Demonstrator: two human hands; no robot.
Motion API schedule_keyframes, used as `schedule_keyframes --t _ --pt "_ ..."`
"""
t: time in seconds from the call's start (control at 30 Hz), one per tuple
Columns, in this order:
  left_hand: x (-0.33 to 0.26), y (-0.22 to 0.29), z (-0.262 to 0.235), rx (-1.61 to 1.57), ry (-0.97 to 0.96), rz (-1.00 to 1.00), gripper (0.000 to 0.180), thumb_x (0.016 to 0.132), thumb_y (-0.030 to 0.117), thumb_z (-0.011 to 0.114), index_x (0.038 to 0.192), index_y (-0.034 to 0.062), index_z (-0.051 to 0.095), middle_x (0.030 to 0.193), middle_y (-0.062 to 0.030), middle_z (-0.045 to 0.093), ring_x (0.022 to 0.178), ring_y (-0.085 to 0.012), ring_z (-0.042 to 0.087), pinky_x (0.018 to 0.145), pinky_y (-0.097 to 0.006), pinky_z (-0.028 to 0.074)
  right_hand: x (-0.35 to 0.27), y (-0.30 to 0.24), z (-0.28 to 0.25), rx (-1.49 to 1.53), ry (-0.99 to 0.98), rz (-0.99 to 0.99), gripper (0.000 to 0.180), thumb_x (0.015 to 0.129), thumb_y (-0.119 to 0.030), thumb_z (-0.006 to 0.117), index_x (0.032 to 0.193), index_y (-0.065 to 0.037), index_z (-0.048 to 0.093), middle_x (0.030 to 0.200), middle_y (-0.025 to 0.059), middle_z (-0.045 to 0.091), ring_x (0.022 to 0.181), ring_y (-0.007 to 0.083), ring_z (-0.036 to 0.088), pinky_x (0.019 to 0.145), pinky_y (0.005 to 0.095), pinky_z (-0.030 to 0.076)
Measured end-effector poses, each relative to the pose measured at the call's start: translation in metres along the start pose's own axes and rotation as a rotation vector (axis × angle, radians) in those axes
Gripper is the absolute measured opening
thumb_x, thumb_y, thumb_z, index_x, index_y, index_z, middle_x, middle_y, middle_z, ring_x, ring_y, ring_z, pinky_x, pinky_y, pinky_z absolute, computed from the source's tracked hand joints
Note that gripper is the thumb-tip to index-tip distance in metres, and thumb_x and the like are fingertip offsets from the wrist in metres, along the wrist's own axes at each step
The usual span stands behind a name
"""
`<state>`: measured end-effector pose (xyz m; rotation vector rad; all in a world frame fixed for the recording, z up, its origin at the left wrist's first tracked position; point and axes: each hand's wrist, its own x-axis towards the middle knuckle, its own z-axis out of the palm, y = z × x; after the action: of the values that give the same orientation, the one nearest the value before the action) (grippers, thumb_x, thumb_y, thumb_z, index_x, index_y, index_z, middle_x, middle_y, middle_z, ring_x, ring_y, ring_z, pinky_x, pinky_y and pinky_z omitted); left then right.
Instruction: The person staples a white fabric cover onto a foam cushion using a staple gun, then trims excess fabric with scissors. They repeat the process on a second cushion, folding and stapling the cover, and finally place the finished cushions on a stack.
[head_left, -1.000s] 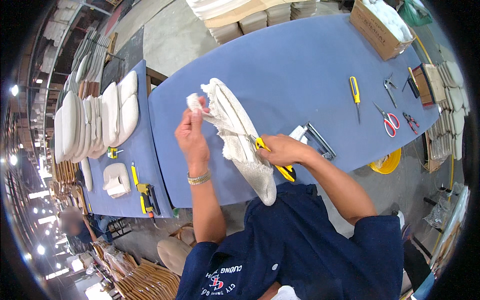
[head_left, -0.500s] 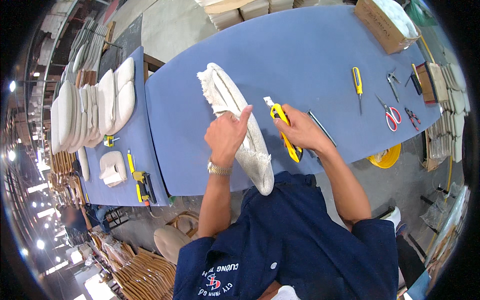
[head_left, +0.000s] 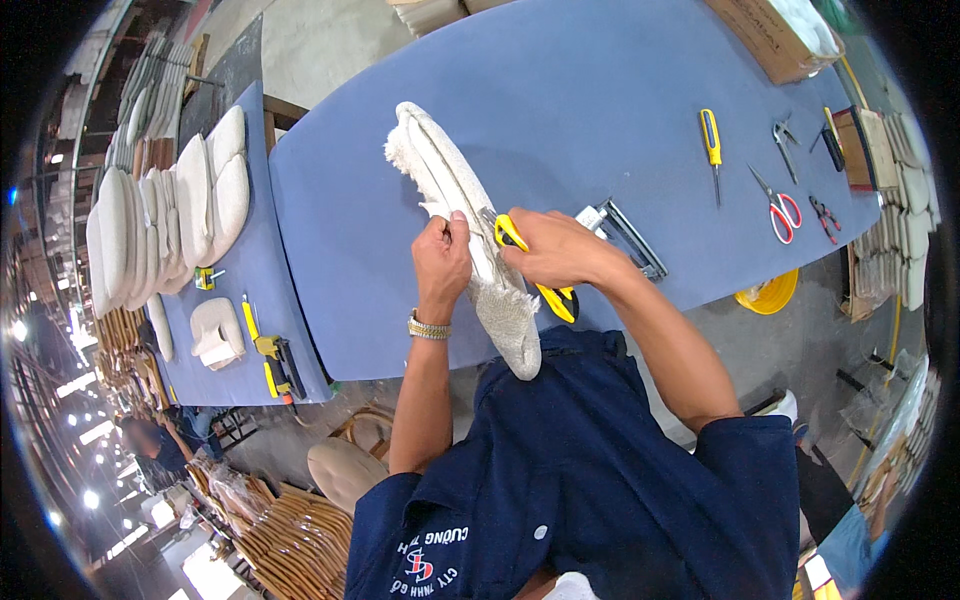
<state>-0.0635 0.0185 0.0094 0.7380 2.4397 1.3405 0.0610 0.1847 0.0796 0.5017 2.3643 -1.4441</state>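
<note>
A long cream fabric-covered cushion pad (head_left: 455, 195) stands on edge on the blue table (head_left: 560, 110), its near end hanging over the front edge. My left hand (head_left: 442, 262) pinches a loose flap of the white fabric at the pad's left side. My right hand (head_left: 555, 248) grips a yellow utility knife (head_left: 535, 272) pressed against the pad's right side, beside the left hand. A metal staple gun (head_left: 625, 232) lies on the table just behind my right hand.
On the table's right lie a yellow screwdriver (head_left: 711, 145), pliers (head_left: 783, 135), red-handled scissors (head_left: 781, 207) and a cardboard box (head_left: 770, 35). A second blue table (head_left: 225, 300) to the left bears stacked cream cushions (head_left: 170, 215) and yellow tools (head_left: 272, 355). Wooden chair frames are stacked below.
My left hand has moved from on top of the pad to its left side and now pinches the fabric flap. The right hand with the knife has shifted left against the pad.
</note>
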Motion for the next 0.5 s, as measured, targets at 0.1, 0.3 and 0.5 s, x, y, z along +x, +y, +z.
schedule_keyframes --t 0.1,0.3,0.5 --pt "-0.004 -0.009 0.008 -0.112 0.044 0.035 0.045 0.104 0.024 0.061 0.068 0.0008 0.047 0.057 -0.0016 0.043 0.059 -0.0087 0.035 0.050 -0.034 0.032 0.003 -0.009 -0.003 -0.017 -0.041 0.017 0.042 0.088 -0.024 0.055 0.107 0.013 0.060 0.094 0.0351 0.069 0.091 0.0509 0.068 0.085 0.0540 0.052" --pt "-0.004 -0.004 0.012 -0.257 0.037 -0.029 0.042 0.105 0.023 0.060 0.070 0.0008 0.053 0.060 0.0014 0.050 0.058 -0.0066 0.039 0.051 -0.030 0.035 0.004 -0.012 -0.002 -0.105 -0.091 0.037 0.040 0.093 -0.026 0.052 0.108 0.011 0.055 0.089 0.0334 0.068 0.088 0.0491 0.067 0.083 0.0553 0.050" --pt "-0.003 -0.008 0.017 -0.389 0.060 -0.133 0.040 0.105 0.023 0.059 0.071 0.0039 0.055 0.063 0.0028 0.052 0.060 -0.0044 0.041 0.051 -0.027 0.035 0.012 -0.012 -0.006 -0.124 -0.194 0.010 0.042 0.094 -0.025 0.052 0.108 0.015 0.052 0.086 0.0341 0.067 0.083 0.0501 0.067 0.079 0.0548 0.051"
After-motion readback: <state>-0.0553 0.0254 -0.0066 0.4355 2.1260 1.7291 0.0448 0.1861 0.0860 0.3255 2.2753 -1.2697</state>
